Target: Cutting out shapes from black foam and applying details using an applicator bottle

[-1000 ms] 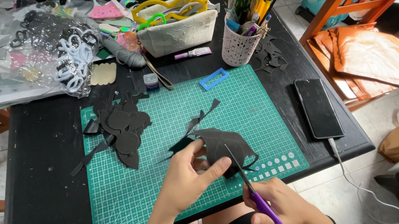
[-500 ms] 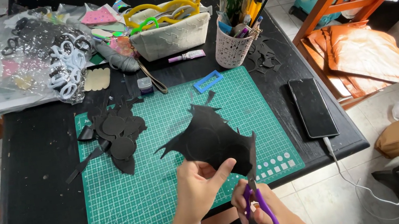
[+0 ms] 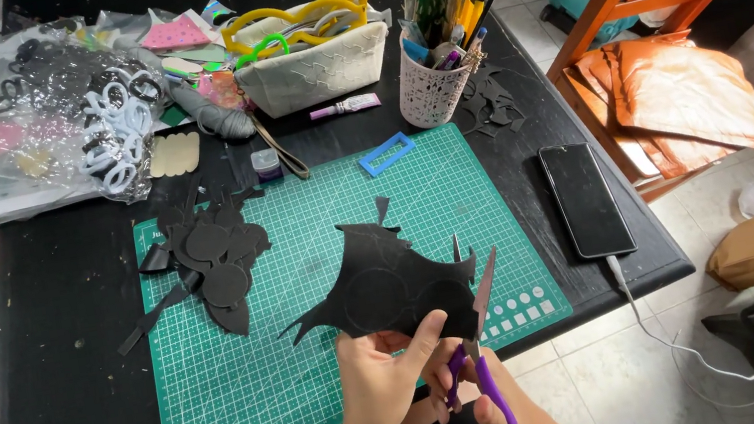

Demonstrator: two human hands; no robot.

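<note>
Black sheet: a ragged black foam or paper piece (image 3: 389,286) is held up over the near right part of the green cutting mat (image 3: 256,403), with faint circle outlines on it and thin spikes sticking out at the left and top.
Left hand: the left hand (image 3: 379,383) pinches the sheet's lower edge, thumb on the near face and fingers closed behind it.
Right hand: the right hand (image 3: 482,397) has its fingers through the purple-handled scissors (image 3: 478,342), wrapped firmly round the loops; the blades are parted a little and point up along the sheet's right edge.
Risk, cut: the sheet is gripped only at the bottom, so it looks likely to flop or twist as the blades bite, pulling the cut off the circle line (the outlines are faint).
Risk, fingers: the left thumb sits just beside the blades, so a slip could nick it.
Risk, spikes: the thin points could tear if snagged.
Edges: the hands work right at the table's near edge (image 3: 611,291), so offcuts may fall to the floor.
Open room: bare mat lies left of and below the sheet; cut black shapes (image 3: 218,257) are well apart at the left, the phone (image 3: 587,199) to the right, and the pen cup (image 3: 431,87) at the back.
</note>
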